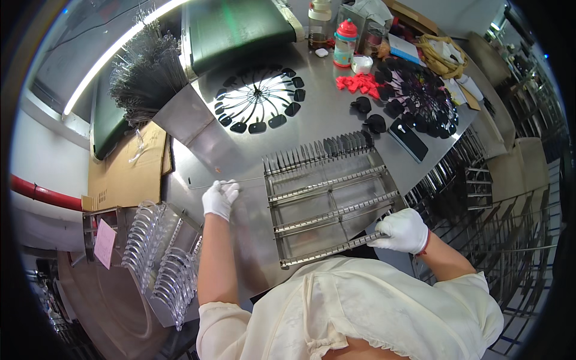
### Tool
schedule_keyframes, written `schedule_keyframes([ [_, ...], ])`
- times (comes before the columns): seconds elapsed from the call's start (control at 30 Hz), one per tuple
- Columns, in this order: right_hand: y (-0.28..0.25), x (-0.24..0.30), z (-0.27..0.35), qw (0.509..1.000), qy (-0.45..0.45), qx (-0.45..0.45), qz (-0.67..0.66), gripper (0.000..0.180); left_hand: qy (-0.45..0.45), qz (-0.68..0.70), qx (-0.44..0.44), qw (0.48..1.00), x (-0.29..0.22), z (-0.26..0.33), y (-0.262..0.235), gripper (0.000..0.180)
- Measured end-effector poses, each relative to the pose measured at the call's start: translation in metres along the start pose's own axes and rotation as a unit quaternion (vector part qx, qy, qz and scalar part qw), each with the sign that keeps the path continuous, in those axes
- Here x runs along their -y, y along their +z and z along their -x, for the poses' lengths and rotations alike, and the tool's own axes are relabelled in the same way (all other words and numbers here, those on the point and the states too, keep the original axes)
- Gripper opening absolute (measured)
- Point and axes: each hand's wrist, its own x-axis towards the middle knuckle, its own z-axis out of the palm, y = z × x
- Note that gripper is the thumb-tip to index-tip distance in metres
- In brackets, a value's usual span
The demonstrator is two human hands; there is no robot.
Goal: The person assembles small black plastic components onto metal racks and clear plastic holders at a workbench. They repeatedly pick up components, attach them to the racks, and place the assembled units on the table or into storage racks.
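Note:
A metal slotted rack (331,211) lies in front of me on the steel table. Slim dark pieces (345,145) stand in a row along its far bar. My right hand (403,231), in a white glove, is closed round the rack's near right corner. To the left of the rack, my white-gloved left hand (221,199) has its fingers curled at a thin metal rod (247,179). That rod reaches from a small dark tip on the left to the rack's far left corner. How firmly the fingers pinch it is hard to see.
Dark flat pieces on stems (258,126) lie fanned in a circle beyond, with a second dark cluster (420,99) at far right. A phone (409,139), red pieces (359,84), bottle (345,45), cardboard (129,171), wire bundle (144,78) and clear curved parts (174,279) surround the rack.

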Motion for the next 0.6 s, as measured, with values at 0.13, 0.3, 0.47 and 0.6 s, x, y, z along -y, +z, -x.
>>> schedule_keyframes([
  [0.13,0.006,0.000,-0.005,0.999,-0.029,-0.040,-0.006,0.042,-0.069,0.004,0.100,0.993,0.023,0.013,0.036,0.026],
  [0.3,0.013,0.000,-0.011,0.998,-0.036,-0.055,0.006,0.042,-0.144,-0.025,0.185,0.972,0.026,-0.003,0.032,0.035],
  [0.47,0.013,0.002,-0.022,0.998,-0.052,-0.028,-0.001,0.039,0.014,0.245,0.221,0.944,0.044,-0.019,0.015,0.041],
  [0.6,0.020,0.001,-0.024,1.000,-0.030,0.002,-0.001,0.036,0.076,-0.064,0.013,0.995,0.049,0.016,0.051,0.048],
])
